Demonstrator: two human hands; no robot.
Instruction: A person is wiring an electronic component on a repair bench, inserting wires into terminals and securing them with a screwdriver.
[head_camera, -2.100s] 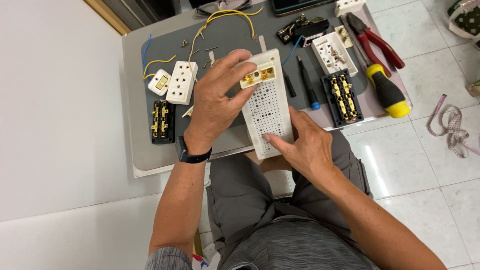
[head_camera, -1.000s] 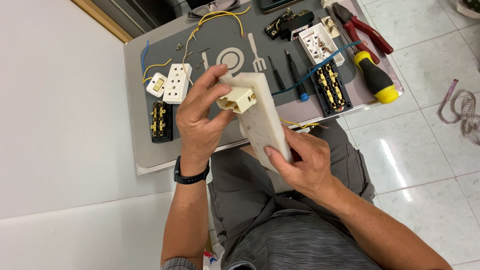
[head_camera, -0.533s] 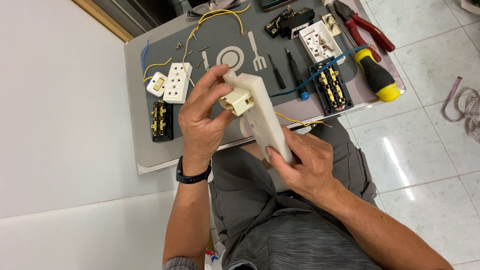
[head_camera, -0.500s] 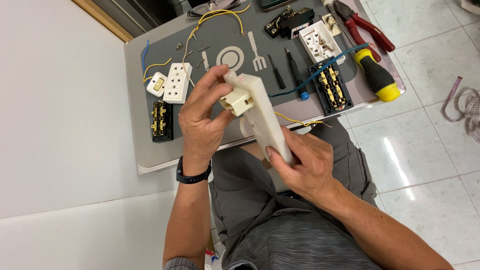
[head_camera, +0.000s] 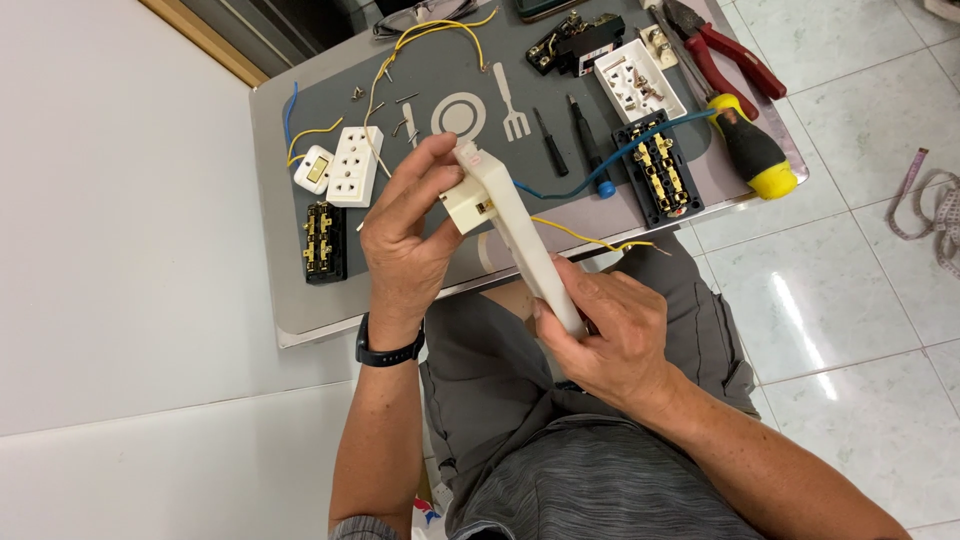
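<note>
A long white plastic board (head_camera: 520, 238) is held edge-on over my lap, in front of the grey tray (head_camera: 300, 320). My right hand (head_camera: 610, 335) grips its near end. My left hand (head_camera: 410, 240) grips its far end, fingers around a small cream socket block (head_camera: 468, 203) fitted to the board. A yellow wire (head_camera: 590, 240) and a blue wire (head_camera: 560, 188) trail from behind the board toward the tray.
On the tray lie a white socket (head_camera: 355, 165), a small white switch (head_camera: 315, 168), two black terminal blocks (head_camera: 324, 242) (head_camera: 660, 180), a white cover with screws (head_camera: 640, 82), small screwdrivers (head_camera: 590, 155), a yellow-handled screwdriver (head_camera: 750, 150) and red pliers (head_camera: 725, 50). Tiled floor lies to the right.
The board has turned from flat, perforated face up, to edge-on. The socket block now sits on its left side under my left fingers. Both hands have kept their grip.
</note>
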